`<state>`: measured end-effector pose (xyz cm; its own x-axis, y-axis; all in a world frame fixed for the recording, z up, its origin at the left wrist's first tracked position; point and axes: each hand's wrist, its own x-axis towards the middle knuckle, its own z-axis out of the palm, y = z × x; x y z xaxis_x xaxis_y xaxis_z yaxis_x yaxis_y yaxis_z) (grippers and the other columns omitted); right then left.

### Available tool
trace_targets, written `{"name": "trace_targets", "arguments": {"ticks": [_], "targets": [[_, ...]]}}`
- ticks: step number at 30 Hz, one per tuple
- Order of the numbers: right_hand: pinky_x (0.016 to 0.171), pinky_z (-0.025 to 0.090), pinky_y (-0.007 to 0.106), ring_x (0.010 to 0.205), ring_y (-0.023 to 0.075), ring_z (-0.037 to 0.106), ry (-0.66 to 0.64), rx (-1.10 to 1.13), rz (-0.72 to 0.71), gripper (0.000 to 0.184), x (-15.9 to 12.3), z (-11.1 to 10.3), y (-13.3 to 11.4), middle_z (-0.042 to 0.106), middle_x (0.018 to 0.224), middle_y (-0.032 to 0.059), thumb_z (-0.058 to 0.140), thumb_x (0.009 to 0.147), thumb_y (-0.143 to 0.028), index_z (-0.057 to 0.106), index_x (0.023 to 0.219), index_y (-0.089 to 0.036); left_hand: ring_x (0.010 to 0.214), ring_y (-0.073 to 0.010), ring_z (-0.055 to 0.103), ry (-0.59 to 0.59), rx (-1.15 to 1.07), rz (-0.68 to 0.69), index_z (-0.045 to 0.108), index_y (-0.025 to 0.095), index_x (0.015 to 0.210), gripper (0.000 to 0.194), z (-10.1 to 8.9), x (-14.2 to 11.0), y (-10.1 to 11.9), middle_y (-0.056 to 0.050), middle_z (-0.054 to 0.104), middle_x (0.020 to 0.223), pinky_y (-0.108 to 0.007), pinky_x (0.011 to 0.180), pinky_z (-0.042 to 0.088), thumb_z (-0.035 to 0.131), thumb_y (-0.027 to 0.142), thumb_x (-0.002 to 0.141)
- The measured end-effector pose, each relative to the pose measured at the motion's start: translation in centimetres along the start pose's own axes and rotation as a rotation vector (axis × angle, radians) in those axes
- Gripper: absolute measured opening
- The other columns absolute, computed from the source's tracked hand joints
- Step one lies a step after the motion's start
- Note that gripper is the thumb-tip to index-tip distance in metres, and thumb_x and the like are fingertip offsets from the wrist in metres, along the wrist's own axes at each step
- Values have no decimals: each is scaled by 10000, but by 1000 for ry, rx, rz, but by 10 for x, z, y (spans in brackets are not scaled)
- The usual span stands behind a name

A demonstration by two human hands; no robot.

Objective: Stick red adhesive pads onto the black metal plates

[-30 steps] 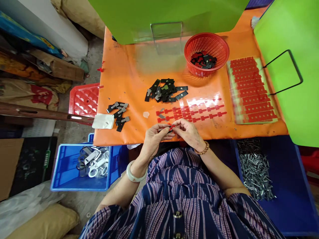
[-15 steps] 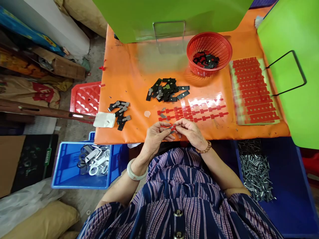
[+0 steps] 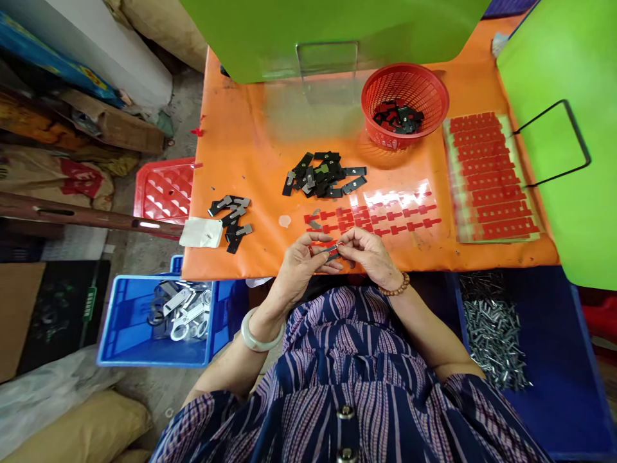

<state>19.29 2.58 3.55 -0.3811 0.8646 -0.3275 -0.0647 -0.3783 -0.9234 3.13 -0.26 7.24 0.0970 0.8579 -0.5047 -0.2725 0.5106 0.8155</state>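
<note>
Between thumb and fingers my left hand [image 3: 301,260] grips a small black flat piece [image 3: 333,253] with red on its top. My right hand [image 3: 369,256] pinches a red sticker at the right end of that piece; the fingertips partly hide it. Just beyond the hands lies a clear sheet of red stickers [image 3: 399,229]. Further back is a heap of black flat pieces with metal tabs [image 3: 324,175]. A smaller group of such pieces [image 3: 234,225] lies to the left.
A red basket [image 3: 405,74] holding black and red pieces stands at the back. Stacked red sticker sheets [image 3: 494,177] lie right, beside a green panel [image 3: 554,83]. Blue bins [image 3: 154,359] flank the orange table [image 3: 241,141], below its edge. White paper [image 3: 201,233] lies at the left edge.
The right fingers have shifted slightly along the held piece, and more of its dark end now shows between the hands. Everything on the table stays in place.
</note>
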Motion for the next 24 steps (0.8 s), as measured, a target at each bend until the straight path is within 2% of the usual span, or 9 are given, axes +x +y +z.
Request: {"name": "trace_targets", "arguments": {"ticks": [6,11,17,21,24], "targets": [[496,437,237,493,82,499,14,18,12,216,-1,0,-2,563,599,-49,692,764,-377,566,753,-202,612,-167,718,-6,2,-24,525,185,1029,370,1,-1,2,11,687,628,-266,637,600,707,235,711],[493,457,240,497,97,528,30,-10,16,216,-3,2,-4,567,585,-45,679,776,-387,566,736,-207,511,-137,669,48,99,51,529,181,1018,355,1,4,-7,32,659,565,-218,531,553,729,297,748],[513,504,253,501,103,563,23,-23,41,215,-3,0,-6,606,612,-35,673,790,-378,567,722,-203,471,-121,635,-33,104,80,538,170,1006,314,-4,11,-13,36,650,570,-204,492,524,705,275,761],[479,491,244,459,97,572,-12,-91,34,196,1,-9,-11,630,607,-33,677,777,-366,586,734,-197,576,-147,692,-86,31,61,539,165,1045,398,-6,16,-12,25,664,625,-236,591,563,739,315,735],[445,470,230,423,89,561,23,-172,1,190,11,-25,-27,635,585,-30,688,758,-350,592,727,-189,597,-150,699,-42,9,63,543,163,1047,473,-10,22,-15,20,671,636,-231,611,560,792,334,683]]}}
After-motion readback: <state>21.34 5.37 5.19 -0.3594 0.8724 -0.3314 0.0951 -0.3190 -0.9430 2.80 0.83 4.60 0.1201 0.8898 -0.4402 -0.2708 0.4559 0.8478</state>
